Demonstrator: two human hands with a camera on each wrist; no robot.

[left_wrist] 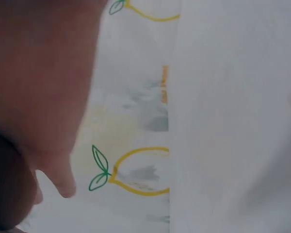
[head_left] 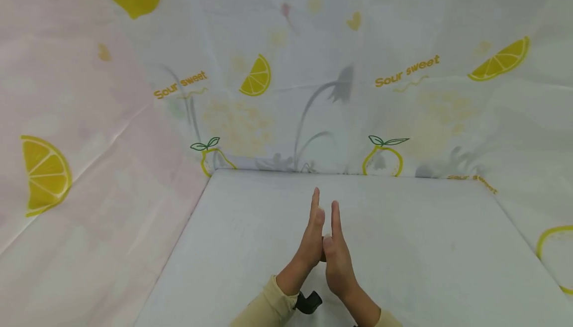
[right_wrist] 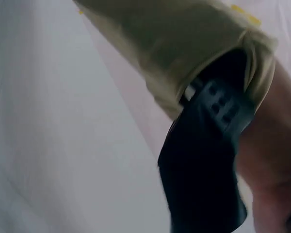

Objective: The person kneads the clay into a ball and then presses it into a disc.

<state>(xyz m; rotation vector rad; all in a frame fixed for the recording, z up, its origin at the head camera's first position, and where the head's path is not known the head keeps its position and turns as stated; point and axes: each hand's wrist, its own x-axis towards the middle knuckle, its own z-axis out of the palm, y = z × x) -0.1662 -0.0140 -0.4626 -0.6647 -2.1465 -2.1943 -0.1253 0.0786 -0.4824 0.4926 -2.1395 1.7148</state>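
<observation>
Both hands are raised over the white table, palms facing each other and fingers straight, pointing away. The left hand (head_left: 310, 242) and the right hand (head_left: 341, 262) press a small dark brown thing (head_left: 323, 250) between their palms. Most of it is hidden by the hands, and I cannot tell its kind. In the left wrist view it shows as a dark rounded shape (left_wrist: 8, 187) at the lower left, below a blurred hand (left_wrist: 39, 87). At the tips, the fingers of the two hands stand apart.
A white table (head_left: 250, 207) lies beneath the hands. Lemon-printed sheeting (head_left: 286, 118) hangs behind and along the sides. A black wrist device (head_left: 309, 302) sits at the left cuff; in the right wrist view this device (right_wrist: 201, 165) fills the middle beside a beige sleeve (right_wrist: 169, 43).
</observation>
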